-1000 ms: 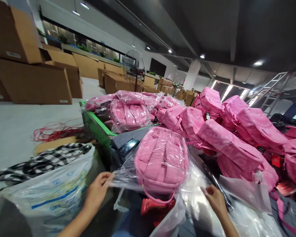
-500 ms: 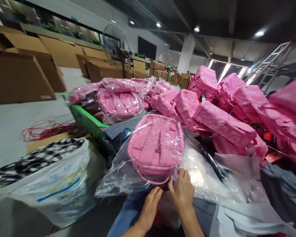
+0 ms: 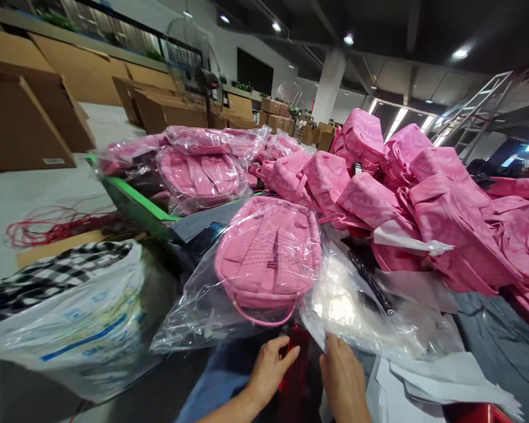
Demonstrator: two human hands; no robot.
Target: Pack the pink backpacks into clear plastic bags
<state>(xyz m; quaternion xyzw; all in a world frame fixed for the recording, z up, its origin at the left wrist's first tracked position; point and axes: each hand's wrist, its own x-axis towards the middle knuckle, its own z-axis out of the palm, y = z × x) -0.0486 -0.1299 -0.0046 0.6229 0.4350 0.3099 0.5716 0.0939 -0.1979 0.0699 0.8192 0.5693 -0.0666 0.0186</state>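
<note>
A pink backpack (image 3: 268,258) lies inside a clear plastic bag (image 3: 189,317) straight in front of me, straps facing up. Its handle loop hangs toward my hands. My right hand (image 3: 344,376) pinches an edge of the clear plastic at the bag's lower right corner. Thumb and forefinger apart, my left hand (image 3: 267,367) hovers by a glossy red object (image 3: 296,358) between the two hands. What this red object is, I cannot tell; its lower part is in shadow.
Unwrapped pink backpacks (image 3: 365,200) pile up at right, with a white sheet (image 3: 412,238) on them. Wrapped backpacks (image 3: 203,176) fill a green-edged container (image 3: 132,191). A phone (image 3: 206,236), flat clear bags (image 3: 357,299), white papers (image 3: 449,376) and a white sack (image 3: 97,335) lie nearby.
My hands have drawn apart, and the red object shows between them. At right, a blurred pink backpack now rests on the pile, and a white sheet has appeared there.
</note>
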